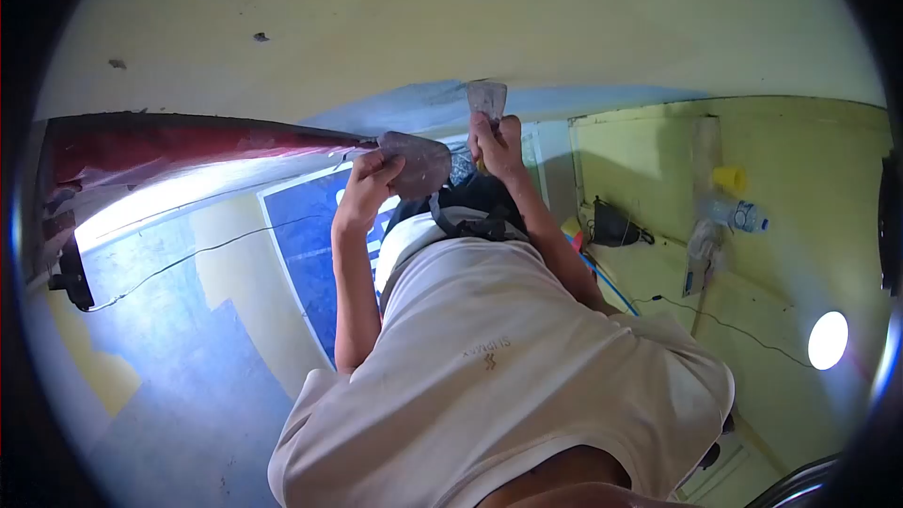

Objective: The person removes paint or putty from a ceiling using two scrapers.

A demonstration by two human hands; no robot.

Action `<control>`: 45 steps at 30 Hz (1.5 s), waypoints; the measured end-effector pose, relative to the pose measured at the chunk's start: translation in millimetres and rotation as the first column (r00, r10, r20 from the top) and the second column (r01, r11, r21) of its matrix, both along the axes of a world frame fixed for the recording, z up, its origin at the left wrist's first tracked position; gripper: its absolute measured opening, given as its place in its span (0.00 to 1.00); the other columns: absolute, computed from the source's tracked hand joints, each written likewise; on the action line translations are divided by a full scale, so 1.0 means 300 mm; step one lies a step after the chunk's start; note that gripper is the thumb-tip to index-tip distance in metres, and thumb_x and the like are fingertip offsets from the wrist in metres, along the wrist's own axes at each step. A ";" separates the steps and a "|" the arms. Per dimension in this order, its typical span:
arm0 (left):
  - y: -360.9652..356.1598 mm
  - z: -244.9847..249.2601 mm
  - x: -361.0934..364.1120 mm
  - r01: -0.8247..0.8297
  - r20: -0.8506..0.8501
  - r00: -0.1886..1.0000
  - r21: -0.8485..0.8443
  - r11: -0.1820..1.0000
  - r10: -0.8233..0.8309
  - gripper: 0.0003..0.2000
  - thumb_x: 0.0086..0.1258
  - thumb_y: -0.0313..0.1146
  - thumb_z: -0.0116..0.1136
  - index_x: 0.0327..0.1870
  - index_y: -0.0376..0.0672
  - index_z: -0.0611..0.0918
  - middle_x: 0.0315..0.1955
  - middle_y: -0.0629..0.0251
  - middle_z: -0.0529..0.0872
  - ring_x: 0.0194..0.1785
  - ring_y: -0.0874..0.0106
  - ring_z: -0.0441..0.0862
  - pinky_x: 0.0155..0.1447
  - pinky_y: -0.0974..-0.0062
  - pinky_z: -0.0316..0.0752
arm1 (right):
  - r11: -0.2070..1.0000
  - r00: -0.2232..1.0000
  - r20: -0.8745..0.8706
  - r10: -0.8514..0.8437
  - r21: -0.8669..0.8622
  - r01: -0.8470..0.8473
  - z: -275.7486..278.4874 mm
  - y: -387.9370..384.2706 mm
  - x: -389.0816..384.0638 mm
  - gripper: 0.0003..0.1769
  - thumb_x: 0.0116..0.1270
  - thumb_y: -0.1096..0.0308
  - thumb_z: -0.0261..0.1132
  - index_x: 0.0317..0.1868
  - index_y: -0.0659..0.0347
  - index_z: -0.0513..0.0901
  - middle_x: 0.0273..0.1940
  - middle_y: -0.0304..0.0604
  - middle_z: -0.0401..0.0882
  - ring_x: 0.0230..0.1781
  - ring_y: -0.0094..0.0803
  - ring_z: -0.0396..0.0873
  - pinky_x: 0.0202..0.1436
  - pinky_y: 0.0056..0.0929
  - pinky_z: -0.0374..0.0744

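Observation:
My right hand [497,143] is closed around the handle of a putty knife [486,96]. Its dull, stained blade points up, with the tip at or close to the cream and blue wall surface [414,102]; contact is hard to make out. To its left, my left hand [369,186] grips the edge of a flat, grey-brown plate [417,166] that looks smeared, thumb on its face. The plate is tilted and held a short way from the knife. Both forearms reach out past my light shirt [489,348].
A red strip [179,152] with a bright light below it runs along the left. A blue panel [315,245] lies behind my left forearm. On the right are a plastic bottle [738,215], a yellow cup [728,178], a dark bag [616,224] and a round lamp [828,341] with a cable.

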State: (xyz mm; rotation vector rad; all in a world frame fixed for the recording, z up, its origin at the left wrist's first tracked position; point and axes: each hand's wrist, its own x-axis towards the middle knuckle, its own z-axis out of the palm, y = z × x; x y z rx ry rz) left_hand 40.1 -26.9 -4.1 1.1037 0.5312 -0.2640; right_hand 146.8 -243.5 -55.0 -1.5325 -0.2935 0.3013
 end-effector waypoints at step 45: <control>-0.014 0.037 -0.020 0.040 0.027 0.999 0.025 0.999 -0.040 0.09 0.73 0.30 0.57 0.43 0.33 0.82 0.34 0.65 0.85 0.36 0.76 0.83 0.40 0.76 0.78 | 0.996 0.991 -0.137 -0.003 0.091 0.015 0.016 0.019 -0.007 0.27 0.76 0.59 0.57 0.16 0.60 0.71 0.11 0.33 0.68 0.10 0.19 0.67 0.15 0.23 0.64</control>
